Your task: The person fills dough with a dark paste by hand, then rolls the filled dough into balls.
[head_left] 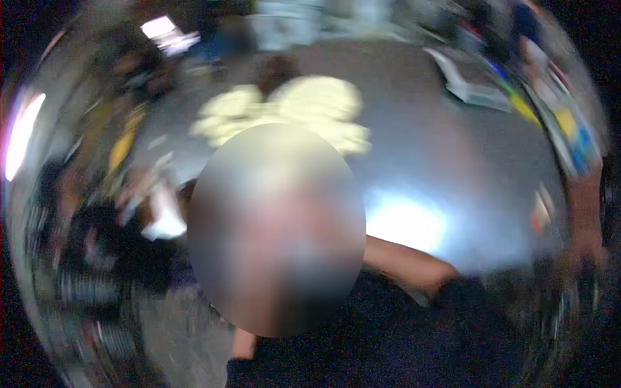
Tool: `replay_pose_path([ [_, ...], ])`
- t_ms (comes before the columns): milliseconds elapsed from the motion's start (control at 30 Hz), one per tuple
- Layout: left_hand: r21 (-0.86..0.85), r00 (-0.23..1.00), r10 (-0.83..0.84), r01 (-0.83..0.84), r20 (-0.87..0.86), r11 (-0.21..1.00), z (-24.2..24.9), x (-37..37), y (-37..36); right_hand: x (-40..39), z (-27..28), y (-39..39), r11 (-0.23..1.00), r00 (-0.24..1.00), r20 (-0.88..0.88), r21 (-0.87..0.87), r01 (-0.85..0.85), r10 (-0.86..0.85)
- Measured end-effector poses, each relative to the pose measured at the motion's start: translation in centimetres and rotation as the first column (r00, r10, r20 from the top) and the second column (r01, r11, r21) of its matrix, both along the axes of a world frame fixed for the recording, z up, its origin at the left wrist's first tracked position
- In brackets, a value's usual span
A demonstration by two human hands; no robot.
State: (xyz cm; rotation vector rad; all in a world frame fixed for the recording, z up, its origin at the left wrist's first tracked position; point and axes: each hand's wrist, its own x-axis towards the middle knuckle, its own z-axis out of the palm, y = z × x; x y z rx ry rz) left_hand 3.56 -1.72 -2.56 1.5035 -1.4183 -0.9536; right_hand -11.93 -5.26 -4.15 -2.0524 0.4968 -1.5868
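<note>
A large blurred oval covers the middle of the head view and hides both of my hands, along with anything in them. My right forearm [407, 262] reaches in from the lower right and vanishes under the oval. From below, my left forearm [244, 343] runs up into it. Pinkish smears inside the oval lie where the forearms lead, but no fingers can be made out. Just beyond, several pale cream, rounded pieces [317, 100] lie bunched on the grey table [414, 136]. Motion blur keeps me from telling their kind.
A pale, tray-like object [469, 87] lies at the table's far right. Bright light reflects off the tabletop beside my right forearm. Something white [165, 216] and a yellow strip [123, 145] show at the left. An arm-like shape [585, 220] appears at the right edge.
</note>
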Motion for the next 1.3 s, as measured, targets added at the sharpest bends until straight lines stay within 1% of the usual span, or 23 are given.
replay_pose_path([
  [33, 0.219, 0.889, 0.194, -0.109, -0.415, 0.970, 0.0, 0.5, 0.1, 0.0, -0.6, 0.7, 0.994, 0.997, -0.017, -0.079, 0.077, -0.078],
  [67, 0.221, 0.772, 0.254, -0.150, -0.583, 0.964, 2.1, -1.7, 0.3, -0.1, -0.3, 1.3, 0.990, 0.994, -0.018, -0.086, 0.110, -0.112],
  [133, 0.212, 0.729, 0.307, -0.223, -0.611, 0.952, 1.7, -3.6, 0.0, -0.7, -0.2, 1.3, 0.974, 0.970, -0.088, -0.012, 0.224, -0.225],
  [167, 0.151, 0.828, 0.194, -0.133, -0.527, 0.980, -0.3, -1.1, 0.1, -0.1, -0.2, 0.6, 0.977, 0.970, -0.115, -0.009, 0.215, -0.214],
  [200, 0.251, 0.926, 0.200, -0.120, -0.321, 0.960, -0.3, -1.7, 0.0, -0.9, -1.1, 0.0, 0.980, 0.971, -0.134, -0.005, 0.199, -0.198],
  [267, 0.394, 0.668, 0.364, -0.114, -0.649, 0.912, -0.2, -3.0, -0.7, -1.2, -1.3, -0.8, 0.951, 0.933, -0.190, -0.027, 0.307, -0.307],
  [300, 0.258, 0.760, 0.156, 0.016, -0.631, 0.966, 0.9, -3.4, -0.7, -1.4, -0.8, -0.8, 0.948, 0.928, -0.194, -0.065, 0.311, -0.317],
  [367, 0.102, 0.846, 0.029, 0.031, -0.533, 0.994, 1.0, -2.7, -1.0, -1.4, 1.6, -0.3, 0.948, 0.937, -0.151, -0.095, 0.303, -0.315],
  [400, 0.057, 0.813, -0.009, 0.052, -0.582, 0.997, 1.0, -2.2, -0.6, -1.4, 2.4, 0.6, 0.950, 0.946, -0.106, -0.094, 0.297, -0.306],
  [533, 0.107, 0.859, 0.047, 0.009, -0.510, 0.994, 0.9, -3.4, -0.8, -1.4, 1.3, 0.3, 0.922, 0.919, -0.152, 0.085, 0.379, -0.364],
  [600, 0.096, 0.797, 0.005, 0.066, -0.604, 0.993, 0.5, -2.9, -1.1, -1.4, 0.8, -0.5, 0.927, 0.901, -0.223, -0.125, 0.353, -0.373],
  [667, 0.068, 0.967, -0.102, 0.121, -0.233, 0.990, 1.1, -2.1, -0.9, -1.3, 0.7, 0.0, 0.927, 0.899, -0.248, -0.206, 0.315, -0.361],
  [767, 0.106, 0.969, -0.043, 0.071, -0.242, 0.992, 0.2, -0.2, -0.6, -1.5, 0.7, 2.5, 0.977, 0.913, -0.348, -0.087, 0.194, -0.212],
  [867, 0.092, 0.980, 0.093, -0.078, -0.176, 0.993, -5.7, 1.9, 0.4, -4.1, 0.7, 5.4, 0.986, 0.905, -0.412, 0.077, 0.150, -0.106],
  [933, -0.163, 0.948, 0.133, -0.089, 0.288, 0.983, -11.1, 5.0, 0.8, -7.2, 0.1, 6.9, 0.977, 0.871, -0.477, 0.103, 0.185, -0.115],
  [1000, 0.084, 0.969, 0.158, -0.176, 0.189, 0.981, -13.3, 5.8, 1.9, -9.7, -0.5, 8.3, 0.936, 0.842, -0.524, 0.216, 0.277, -0.128],
  [1033, 0.058, 0.901, 0.021, -0.051, 0.433, 0.997, -13.0, 5.6, 2.6, -10.3, -0.7, 8.9, 0.911, 0.842, -0.524, 0.274, 0.309, -0.128],
  [1067, 0.088, 0.914, 0.005, -0.045, 0.405, 0.995, -14.4, 5.4, 2.9, -10.4, -1.3, 9.1, 0.901, 0.824, -0.554, 0.290, 0.321, -0.116],
  [1133, 0.457, 0.979, -0.165, 0.202, -0.120, 0.866, -18.2, 4.2, 2.7, -10.5, -3.1, 9.1, 0.889, 0.834, -0.537, 0.312, 0.335, -0.126],
  [1167, 0.552, 0.943, -0.070, 0.249, -0.325, 0.796, -17.6, 3.8, 2.1, -9.8, -3.3, 8.9, 0.885, 0.855, -0.505, 0.338, 0.320, -0.117],
  [1200, 0.559, 0.944, -0.077, 0.255, -0.322, 0.789, -18.1, 3.3, 2.6, -8.5, -3.5, 8.4, 0.890, 0.889, -0.442, 0.350, 0.292, -0.118],
  [1267, 0.492, 0.786, 0.074, 0.308, -0.614, 0.815, -18.7, 4.7, 2.2, -6.4, -3.3, 7.6, 0.893, 0.888, -0.436, 0.328, 0.307, -0.146],
  [1300, 0.318, 0.821, -0.191, 0.408, -0.538, 0.856, -22.5, 6.4, 2.3, -5.9, -4.2, 7.2, 0.890, 0.903, -0.414, 0.360, 0.279, -0.115],
])
